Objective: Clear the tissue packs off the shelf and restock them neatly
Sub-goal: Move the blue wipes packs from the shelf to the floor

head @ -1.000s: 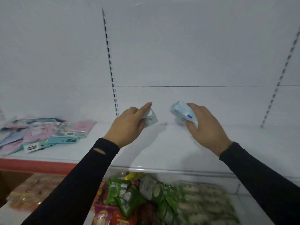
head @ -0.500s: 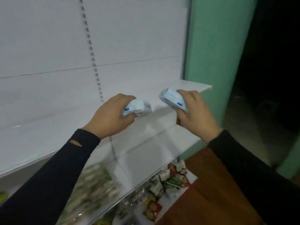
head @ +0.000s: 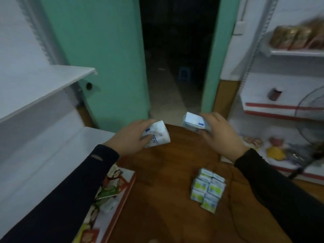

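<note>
My left hand [head: 130, 137] grips a white tissue pack [head: 158, 134] with blue print, held out over the brown floor. My right hand [head: 221, 135] grips a second white-and-blue tissue pack [head: 193, 121] at about the same height. Both packs are in the air, away from the white shelf [head: 43, 81] on the left. On the floor below my right arm lies a tidy block of several tissue packs [head: 207, 188] with green and white faces.
A lower white shelf [head: 43, 155] on the left carries snack packets [head: 108, 188] along its red-edged front. A dark doorway [head: 177, 55] framed by green walls lies ahead. On the right stand white shelves [head: 280, 109] with packets and a fan [head: 310, 109].
The view has swung right and down, from the white shelf to the floor and doorway. Both hands have carried their tissue packs off the shelf and out over the floor.
</note>
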### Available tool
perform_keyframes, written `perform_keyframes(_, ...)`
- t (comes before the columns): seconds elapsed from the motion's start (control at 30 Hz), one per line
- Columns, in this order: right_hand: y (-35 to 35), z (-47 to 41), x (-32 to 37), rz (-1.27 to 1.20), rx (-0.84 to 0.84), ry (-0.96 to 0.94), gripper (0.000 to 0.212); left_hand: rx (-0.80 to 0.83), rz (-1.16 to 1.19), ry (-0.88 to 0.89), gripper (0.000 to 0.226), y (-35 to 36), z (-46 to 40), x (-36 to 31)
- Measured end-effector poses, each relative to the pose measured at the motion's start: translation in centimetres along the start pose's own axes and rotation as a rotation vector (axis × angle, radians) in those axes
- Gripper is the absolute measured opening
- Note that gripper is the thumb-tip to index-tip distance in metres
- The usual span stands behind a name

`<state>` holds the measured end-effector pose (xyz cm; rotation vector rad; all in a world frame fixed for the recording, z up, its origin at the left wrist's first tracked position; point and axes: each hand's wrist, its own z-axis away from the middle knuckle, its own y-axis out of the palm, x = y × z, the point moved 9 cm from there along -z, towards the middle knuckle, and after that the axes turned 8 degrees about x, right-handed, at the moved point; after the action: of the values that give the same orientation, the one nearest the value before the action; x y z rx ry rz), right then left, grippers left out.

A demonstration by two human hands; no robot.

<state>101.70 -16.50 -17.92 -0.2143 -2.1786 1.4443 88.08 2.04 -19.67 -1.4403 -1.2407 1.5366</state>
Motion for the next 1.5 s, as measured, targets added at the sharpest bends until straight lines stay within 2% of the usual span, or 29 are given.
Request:
perform_keyframes(0.23, 5.6, -3.4, -16.1, 0.027, 0.148, 0.231, 0.048, 0.183, 0.075, 0.146, 0.049, 9.8, -18.6, 0.5)
perform_keyframes(0.33, 8.9, -3.9, -23.1, -0.001, 0.218, 0.367, 0.047, 0.307, 0.049, 0.151, 0.054, 15.9, -25.5, 1.2)
perform_keyframes(0.5, 16.2, -1.8, -34.8, -0.033, 0.318, 0.590, 0.038, 0.464, 0.039, 0.181, 0.045, 27.3, -33.7, 1.3)
perform_keyframes(0.63, 25.8, 1.2, -44.4, -0.074, 0.448, 0.730, 0.043, 0.594, 0.011, 0.177, 0.046, 39.9, -38.5, 1.7)
perform_keyframes(0.77, 38.4, 4.2, -54.1, -0.094, 0.549, 0.724, 0.063, 0.662, 0.064, 0.120, 0.042, 55.3, -41.6, 3.6)
perform_keyframes(0.9, 51.8, 7.8, -63.2, -0.167, 0.591, 0.808, 0.060, 0.698, 0.065, 0.069, 0.050, 72.5, -42.9, 7.0)
perform_keyframes(1.0, 60.2, 9.5, -68.5, -0.171, 0.543, 0.765, 0.056, 0.665, 0.023, 0.091, 0.052, 82.5, -44.0, 8.3)
perform_keyframes(1.07, 64.6, 9.9, -71.2, -0.127, 0.466, 0.704, 0.053, 0.540, -0.005, 0.133, 0.051, 86.7, -44.8, 8.9)
perform_keyframes(1.13, 69.1, 10.9, -72.6, -0.112, 0.457, 0.622, 0.054, 0.507, -0.046, 0.141, 0.053, 91.0, -44.4, 10.0)
perform_keyframes(1.2, 73.9, 12.9, -72.4, -0.127, 0.575, 0.516, 0.060, 0.596, -0.083, 0.122, 0.055, 95.3, -42.6, 11.3)
perform_keyframes(1.27, 76.8, 15.1, -72.0, -0.129, 0.697, 0.487, 0.067, 0.708, -0.103, 0.086, 0.056, 97.7, -40.5, 12.2)
perform_keyframes(1.37, 75.9, 15.1, -71.7, -0.144, 0.701, 0.521, 0.063, 0.700, -0.080, 0.066, 0.056, 96.5, -39.8, 12.4)
perform_keyframes(1.5, 69.6, 11.0, -69.5, -0.126, 0.717, 0.541, 0.058, 0.745, -0.065, 0.025, 0.052, 90.7, -41.0, 12.1)
